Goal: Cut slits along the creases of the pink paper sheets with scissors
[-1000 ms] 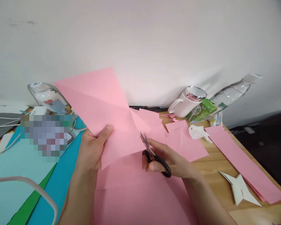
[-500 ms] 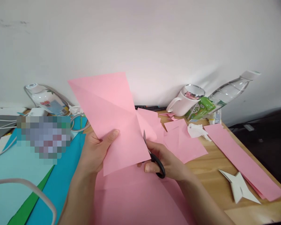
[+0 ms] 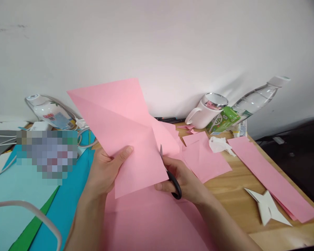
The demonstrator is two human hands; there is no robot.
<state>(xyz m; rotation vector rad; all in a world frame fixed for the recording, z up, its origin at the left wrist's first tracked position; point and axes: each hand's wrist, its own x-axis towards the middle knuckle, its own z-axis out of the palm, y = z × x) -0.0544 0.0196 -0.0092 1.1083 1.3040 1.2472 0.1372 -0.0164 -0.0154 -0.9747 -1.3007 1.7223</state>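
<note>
A creased pink paper sheet is held up at the middle of the view. My left hand grips its lower left edge, thumb on top and the other fingers hidden behind. In my right hand are black-handled scissors, gripped at the sheet's right edge. One blade tip shows at the cut, where a pink flap curls away to the right. Beneath both hands lies more pink paper.
On the right are pink strips, a white folded star, a crumpled tissue and pink scraps. A mug, green carton and tilted bottle stand behind. Blue paper, cables and a white bottle are at left.
The scissor handles have closed up and my right thumb has moved slightly left. The pink flap stands out farther to the right, and the sheet's upper part has tilted a little left.
</note>
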